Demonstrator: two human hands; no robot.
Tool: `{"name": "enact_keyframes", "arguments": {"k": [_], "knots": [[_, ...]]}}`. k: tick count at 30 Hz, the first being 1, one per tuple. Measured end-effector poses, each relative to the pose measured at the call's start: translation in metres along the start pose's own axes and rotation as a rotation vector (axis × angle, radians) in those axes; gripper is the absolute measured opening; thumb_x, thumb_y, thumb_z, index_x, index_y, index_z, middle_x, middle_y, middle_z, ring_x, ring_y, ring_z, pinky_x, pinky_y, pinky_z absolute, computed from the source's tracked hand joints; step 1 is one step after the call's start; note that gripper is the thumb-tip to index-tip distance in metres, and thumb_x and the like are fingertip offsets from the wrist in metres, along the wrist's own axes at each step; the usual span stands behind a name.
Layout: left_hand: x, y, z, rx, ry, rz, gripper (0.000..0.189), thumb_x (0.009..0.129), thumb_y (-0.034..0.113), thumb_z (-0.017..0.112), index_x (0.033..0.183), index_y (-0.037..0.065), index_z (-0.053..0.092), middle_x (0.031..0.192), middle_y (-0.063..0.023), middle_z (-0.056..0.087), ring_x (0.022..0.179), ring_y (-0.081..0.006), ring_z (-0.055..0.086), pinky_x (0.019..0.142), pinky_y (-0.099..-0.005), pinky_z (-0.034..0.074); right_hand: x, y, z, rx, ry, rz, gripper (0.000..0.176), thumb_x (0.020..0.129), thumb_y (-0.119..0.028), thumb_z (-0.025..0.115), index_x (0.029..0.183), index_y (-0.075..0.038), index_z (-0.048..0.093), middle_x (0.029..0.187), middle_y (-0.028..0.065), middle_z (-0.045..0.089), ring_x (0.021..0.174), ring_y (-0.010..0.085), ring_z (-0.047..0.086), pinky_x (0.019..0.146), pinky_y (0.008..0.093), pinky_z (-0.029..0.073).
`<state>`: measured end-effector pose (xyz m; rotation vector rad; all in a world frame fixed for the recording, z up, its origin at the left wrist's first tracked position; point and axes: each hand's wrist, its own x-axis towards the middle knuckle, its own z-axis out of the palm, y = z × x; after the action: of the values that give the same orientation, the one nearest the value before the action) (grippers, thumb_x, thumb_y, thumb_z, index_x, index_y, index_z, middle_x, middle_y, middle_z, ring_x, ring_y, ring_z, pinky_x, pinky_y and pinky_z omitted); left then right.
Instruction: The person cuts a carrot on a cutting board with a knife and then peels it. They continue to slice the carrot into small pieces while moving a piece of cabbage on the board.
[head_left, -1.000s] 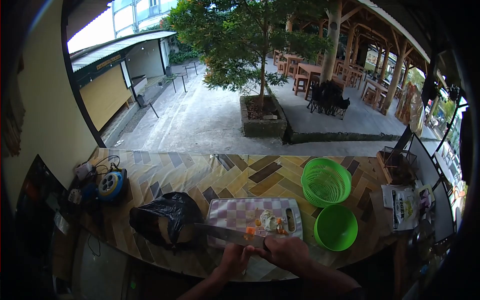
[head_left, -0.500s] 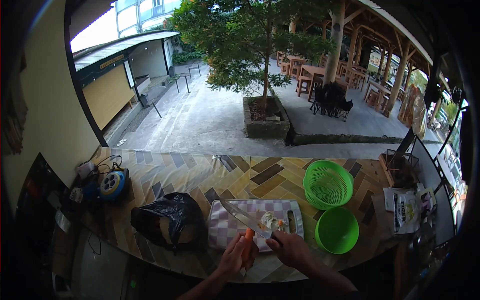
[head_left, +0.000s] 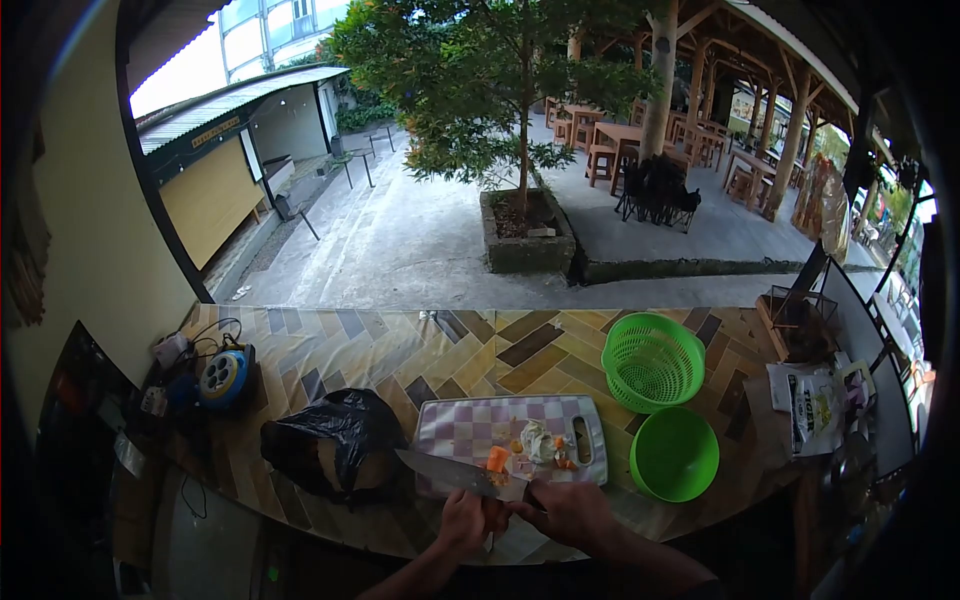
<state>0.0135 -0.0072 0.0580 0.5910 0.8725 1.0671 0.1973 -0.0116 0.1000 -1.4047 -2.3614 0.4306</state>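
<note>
My left hand (head_left: 468, 522) is closed around a carrot at the front edge of the chopping board (head_left: 455, 415), and its fingers hide most of it. An orange carrot end (head_left: 497, 458) shows just beyond the blade; whether it is still joined to the held part cannot be told. In my right hand (head_left: 568, 516) is the handle of a large kitchen knife (head_left: 445, 468). Its blade points left, low over the board's front, with orange bits near it. A pale crumpled heap of scraps (head_left: 538, 441) and small orange pieces lie on the checked board.
A black plastic bag (head_left: 345, 435) stands left of the board. To the right are a green colander (head_left: 655, 362) and a green bowl (head_left: 674, 455). A blue cable reel (head_left: 226, 377) sits at the far left, white packets (head_left: 815, 412) at the far right.
The knife has come down from its raised slant to lie lower across the front of the board. My left hand has drawn slightly toward me, and the carrot end now appears beyond the blade.
</note>
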Motion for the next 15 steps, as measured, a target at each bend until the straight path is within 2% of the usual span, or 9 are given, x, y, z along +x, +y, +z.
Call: {"name": "enact_keyframes", "arguments": {"k": [2,5,8,11,14,15], "knots": [[0.001,-0.001,-0.005,0.105,-0.078,0.037,0.035,0.102,0.031,0.035,0.116,0.003,0.052,0.064,-0.0078,0.053,0.042,-0.0212,0.046,0.039,-0.0335,0.04,0.0,0.0,-0.001,-0.02,0.006,0.025,0.049,0.095,-0.053,0.05,0.084,-0.006,0.056,0.066,0.0111,0.063,0.059,0.0306,0.066,0.046,0.0423,0.05],[0.002,-0.007,-0.007,0.102,-0.148,0.07,0.037,0.101,0.031,0.037,0.113,0.0,0.053,0.06,-0.0083,0.052,0.039,-0.02,0.044,0.038,-0.0316,0.04,0.001,-0.002,-0.006,-0.05,0.017,0.017,0.049,0.094,-0.053,0.05,0.085,-0.006,0.056,0.068,0.0097,0.064,0.058,0.0298,0.066,0.046,0.0412,0.05],[-0.004,-0.005,-0.004,-0.148,-0.214,-0.045,0.034,0.1,0.027,0.034,0.088,0.0,0.05,0.057,-0.0071,0.046,0.044,-0.0163,0.044,0.041,-0.0304,0.038,-0.001,0.002,0.002,-0.028,0.053,-0.023,0.048,0.094,-0.053,0.05,0.085,-0.006,0.056,0.069,0.0083,0.064,0.058,0.0287,0.066,0.046,0.041,0.05],[-0.01,0.001,0.005,-0.153,-0.251,-0.024,0.027,0.097,0.024,0.038,0.084,0.002,0.046,0.061,-0.0053,0.044,0.044,-0.0138,0.041,0.041,-0.0283,0.035,-0.001,-0.003,-0.002,-0.063,0.057,-0.003,0.046,0.094,-0.052,0.051,0.084,-0.007,0.056,0.069,0.0078,0.064,0.057,0.028,0.065,0.045,0.0408,0.05],[-0.006,-0.003,-0.004,-0.008,-0.352,0.028,0.021,0.097,0.023,0.042,0.09,0.004,0.044,0.063,-0.0044,0.043,0.047,-0.0123,0.04,0.04,-0.0262,0.034,0.001,-0.006,-0.006,-0.03,0.107,0.031,0.041,0.093,-0.047,0.058,0.078,-0.008,0.055,0.063,0.0104,0.06,0.057,0.0312,0.064,0.047,0.0412,0.049],[-0.003,-0.005,-0.006,-0.048,-0.378,0.029,0.022,0.098,0.025,0.043,0.098,0.003,0.044,0.07,-0.005,0.045,0.048,-0.0121,0.042,0.04,-0.0258,0.035,0.001,-0.003,-0.005,-0.037,0.138,0.036,0.041,0.093,-0.048,0.057,0.079,-0.009,0.056,0.063,0.0098,0.061,0.056,0.0304,0.064,0.046,0.041,0.049]]}}
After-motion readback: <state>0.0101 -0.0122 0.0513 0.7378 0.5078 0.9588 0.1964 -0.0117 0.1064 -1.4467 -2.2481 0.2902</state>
